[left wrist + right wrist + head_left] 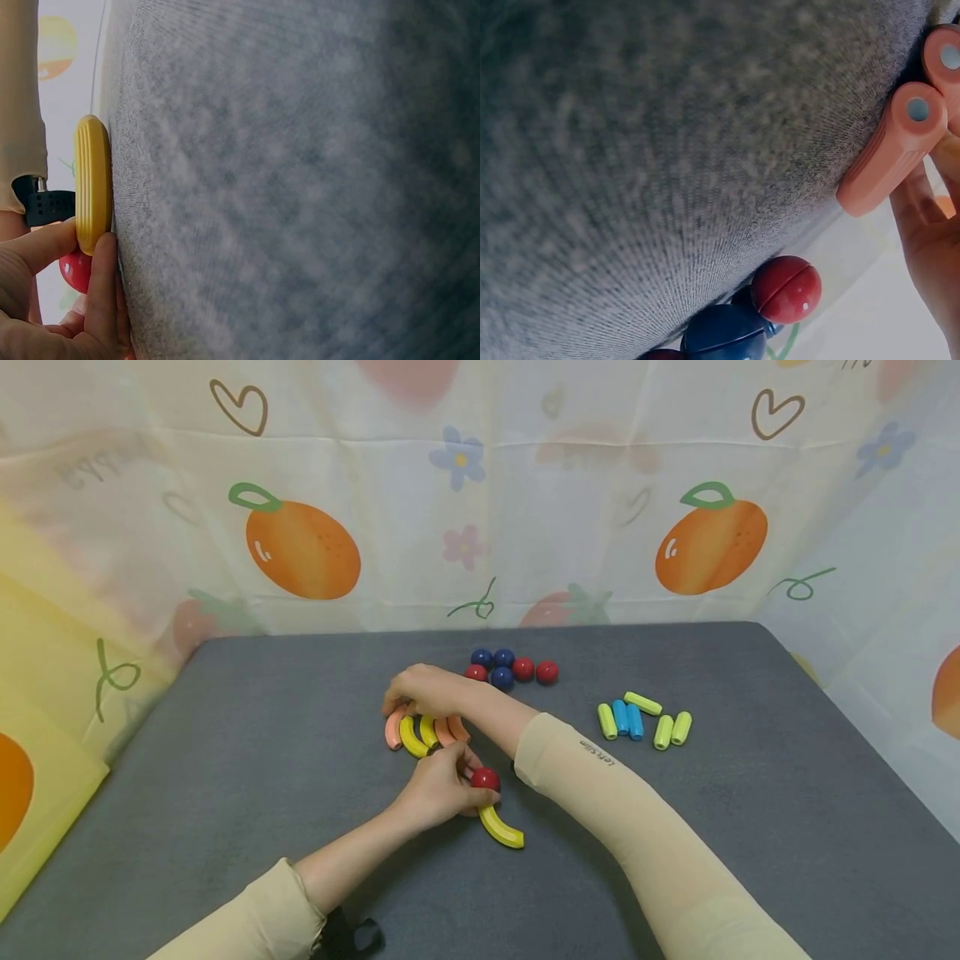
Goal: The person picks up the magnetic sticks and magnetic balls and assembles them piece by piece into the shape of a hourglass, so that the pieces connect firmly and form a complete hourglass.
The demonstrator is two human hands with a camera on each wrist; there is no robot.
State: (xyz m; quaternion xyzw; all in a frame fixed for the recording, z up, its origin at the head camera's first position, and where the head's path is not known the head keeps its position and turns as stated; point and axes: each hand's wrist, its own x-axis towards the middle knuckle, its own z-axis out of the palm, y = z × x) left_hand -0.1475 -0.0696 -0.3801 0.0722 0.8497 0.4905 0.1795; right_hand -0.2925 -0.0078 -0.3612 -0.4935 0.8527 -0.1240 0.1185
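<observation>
One yellow curved piece (504, 831) is pinched at its end between thumb and fingers of the left hand (442, 783), its free end pointing toward the person; a red ball (486, 778) sits against the pinched end. Just beyond, the right hand (426, 687) reaches down to the far side of a row of salmon and yellow curved pieces (428, 732); I cannot tell whether it grips one. Past the right hand, blue and red balls (503, 677) cluster on the grey table (225, 777). Well to the right of both hands lie blue and yellow-green rods (635, 723).
</observation>
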